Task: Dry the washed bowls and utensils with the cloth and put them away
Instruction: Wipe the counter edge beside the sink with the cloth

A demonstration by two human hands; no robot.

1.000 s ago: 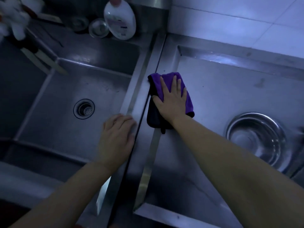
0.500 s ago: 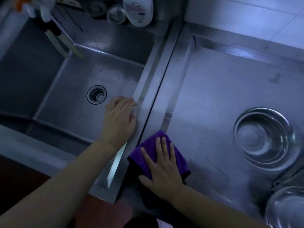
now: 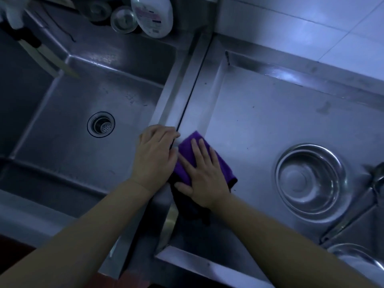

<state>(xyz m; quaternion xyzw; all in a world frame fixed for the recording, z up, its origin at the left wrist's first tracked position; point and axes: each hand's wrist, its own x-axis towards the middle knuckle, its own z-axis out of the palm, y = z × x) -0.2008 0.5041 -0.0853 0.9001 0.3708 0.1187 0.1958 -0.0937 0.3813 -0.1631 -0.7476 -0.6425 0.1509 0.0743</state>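
My right hand (image 3: 204,175) presses flat on a folded purple cloth (image 3: 188,149) at the left edge of the steel drainboard (image 3: 259,113), fingers straight. My left hand (image 3: 154,156) rests on the ridge between the sink basin and the drainboard, fingers loosely bent, beside the cloth. A steel bowl (image 3: 310,178) stands upright on the drainboard to the right of my right hand. Part of a second steel bowl (image 3: 359,260) shows at the bottom right corner. A ladle-like utensil (image 3: 378,179) pokes in at the right edge.
The sink basin (image 3: 68,129) with its drain (image 3: 101,124) lies to the left. A white detergent bottle (image 3: 153,15), a small strainer (image 3: 123,22) and a knife (image 3: 43,55) sit along the back ledge. White tiles (image 3: 301,23) rise behind the drainboard.
My right hand slid the cloth toward me along the drainboard's left edge, then back away, close beside my left hand. The left hand stayed on the ridge.
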